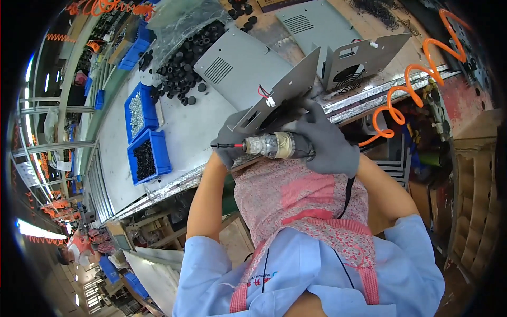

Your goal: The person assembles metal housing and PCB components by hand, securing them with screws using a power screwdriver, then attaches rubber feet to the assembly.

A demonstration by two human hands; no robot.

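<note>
Both my hands wear grey gloves. My right hand (pixel 330 145) is closed around a power screwdriver (pixel 282 146) wrapped in clear and yellowish tape. Its dark bit with a red collar points left, across my left hand (pixel 228 153). My left hand grips the lower left edge of a bent grey metal panel (pixel 288 95), its fingers partly hidden. A red and black wire with a white connector (pixel 270 101) hangs at this panel's upright face. Behind it lies its flat, slotted part (pixel 240 66). The fingers of my right hand are close to the panel; contact is unclear.
A second bent grey panel (pixel 364 61) with a round fan opening stands to the right. Black caps (pixel 182 66) lie heaped at the back left. Blue bins hold silvery screws (pixel 136 114) and black screws (pixel 144 158). An orange coiled hose (pixel 406 90) hangs at the right.
</note>
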